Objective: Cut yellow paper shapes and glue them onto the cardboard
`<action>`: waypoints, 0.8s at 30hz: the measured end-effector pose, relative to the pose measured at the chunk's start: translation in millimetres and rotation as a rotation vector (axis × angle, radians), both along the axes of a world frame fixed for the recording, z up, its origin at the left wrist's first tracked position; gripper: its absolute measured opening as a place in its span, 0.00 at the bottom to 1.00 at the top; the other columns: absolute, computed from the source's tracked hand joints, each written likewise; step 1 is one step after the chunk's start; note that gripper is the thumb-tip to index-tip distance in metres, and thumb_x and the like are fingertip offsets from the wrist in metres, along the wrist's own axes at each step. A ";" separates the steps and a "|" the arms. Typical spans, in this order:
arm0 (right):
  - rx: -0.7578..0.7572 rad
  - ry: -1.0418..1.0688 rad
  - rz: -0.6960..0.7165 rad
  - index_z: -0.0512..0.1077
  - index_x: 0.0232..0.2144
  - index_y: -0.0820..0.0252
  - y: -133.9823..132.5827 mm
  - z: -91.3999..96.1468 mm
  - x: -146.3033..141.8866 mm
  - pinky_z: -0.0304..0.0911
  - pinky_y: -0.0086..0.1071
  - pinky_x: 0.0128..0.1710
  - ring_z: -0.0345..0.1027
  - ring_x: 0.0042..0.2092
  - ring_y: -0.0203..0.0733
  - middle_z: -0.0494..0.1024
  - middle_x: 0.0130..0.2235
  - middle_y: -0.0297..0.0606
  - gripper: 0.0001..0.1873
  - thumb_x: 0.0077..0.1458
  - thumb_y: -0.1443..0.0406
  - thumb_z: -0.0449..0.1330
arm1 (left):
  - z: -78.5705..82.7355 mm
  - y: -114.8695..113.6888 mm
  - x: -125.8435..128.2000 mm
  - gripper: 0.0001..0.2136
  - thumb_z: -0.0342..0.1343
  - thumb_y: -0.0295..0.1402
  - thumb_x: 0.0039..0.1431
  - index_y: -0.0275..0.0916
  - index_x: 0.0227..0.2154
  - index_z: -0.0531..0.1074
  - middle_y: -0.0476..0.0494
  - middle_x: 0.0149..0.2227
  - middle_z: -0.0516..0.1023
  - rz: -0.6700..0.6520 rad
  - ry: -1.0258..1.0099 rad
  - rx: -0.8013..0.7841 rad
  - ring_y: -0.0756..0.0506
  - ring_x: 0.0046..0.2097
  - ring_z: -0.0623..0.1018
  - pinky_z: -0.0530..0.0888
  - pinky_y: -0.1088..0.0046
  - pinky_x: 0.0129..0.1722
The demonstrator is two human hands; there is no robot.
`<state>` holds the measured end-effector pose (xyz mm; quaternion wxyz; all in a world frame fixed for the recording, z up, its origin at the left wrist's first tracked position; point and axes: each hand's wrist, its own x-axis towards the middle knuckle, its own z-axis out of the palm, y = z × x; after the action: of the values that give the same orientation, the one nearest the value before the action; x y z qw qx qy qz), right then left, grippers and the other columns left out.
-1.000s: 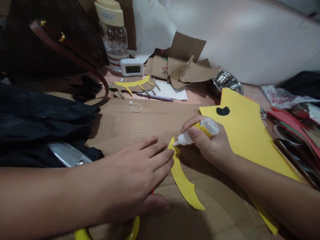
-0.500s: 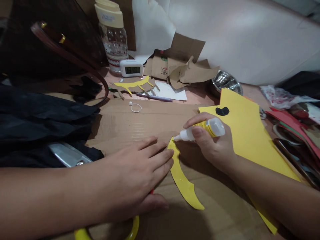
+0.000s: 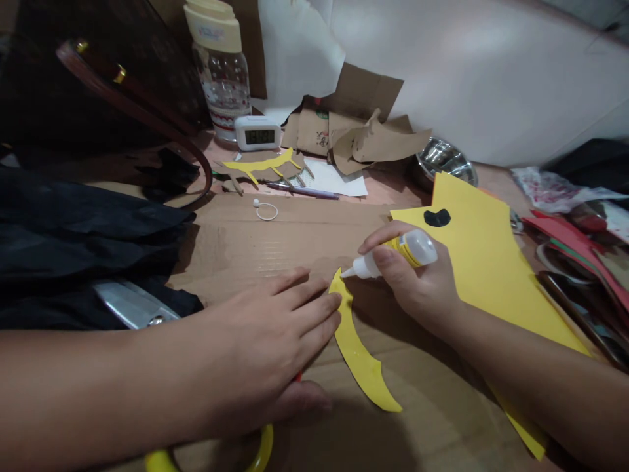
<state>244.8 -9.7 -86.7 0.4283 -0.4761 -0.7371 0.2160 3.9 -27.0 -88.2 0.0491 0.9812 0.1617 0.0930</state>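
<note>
My right hand (image 3: 417,282) grips a small glue bottle (image 3: 398,252) with a yellow label, its white nozzle pointing left at the top tip of a curved yellow paper strip (image 3: 356,347). My left hand (image 3: 275,341) lies flat on the cardboard sheet (image 3: 255,242), fingers stretched out, fingertips pressing the strip's upper left edge. A large yellow paper sheet (image 3: 481,262) with a black blob (image 3: 437,217) lies under my right wrist.
A yellow-handled tool (image 3: 260,455) pokes out under my left palm. Black cloth (image 3: 83,242) and a dark bag (image 3: 98,85) fill the left. Behind stand a bottle (image 3: 221,65), a small clock (image 3: 257,134), brown card scraps (image 3: 358,131), a pen (image 3: 304,191), a steel bowl (image 3: 445,157). Red paper (image 3: 574,249) lies right.
The glue bottle's nozzle rose slightly off the strip's tip and shifted a little right, then came back close to the tip. My left hand stayed put.
</note>
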 end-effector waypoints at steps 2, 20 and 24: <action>0.009 -0.002 -0.004 0.74 0.31 0.55 0.8 -0.5 -0.6 0.68 0.30 0.30 0.73 0.29 0.37 0.80 0.29 0.33 0.11 0.63 0.56 0.63 | 0.2 -0.2 -0.1 0.31 0.51 0.53 0.67 0.32 0.60 0.72 0.34 0.63 0.72 0.002 0.003 0.001 0.34 0.65 0.71 0.60 0.56 0.66; 0.001 0.011 0.004 0.74 0.31 0.54 -1.0 0.7 -1.6 0.65 0.31 0.26 0.71 0.27 0.37 0.79 0.27 0.33 0.16 0.64 0.52 0.61 | -2.2 0.7 1.0 0.30 0.50 0.53 0.68 0.32 0.60 0.72 0.35 0.63 0.73 -0.001 -0.010 0.013 0.34 0.64 0.72 0.61 0.56 0.66; -0.035 0.010 -0.008 0.74 0.30 0.54 -0.8 0.4 -2.2 0.64 0.31 0.24 0.71 0.25 0.37 0.78 0.26 0.32 0.16 0.63 0.51 0.62 | -2.7 0.4 2.6 0.30 0.50 0.53 0.68 0.32 0.60 0.72 0.34 0.64 0.72 0.005 -0.005 0.017 0.35 0.65 0.71 0.60 0.56 0.66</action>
<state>242.6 -10.5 -86.3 0.4243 -0.4855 -0.7290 0.2296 6.5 -26.6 -90.8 0.0410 0.9810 0.1632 0.0967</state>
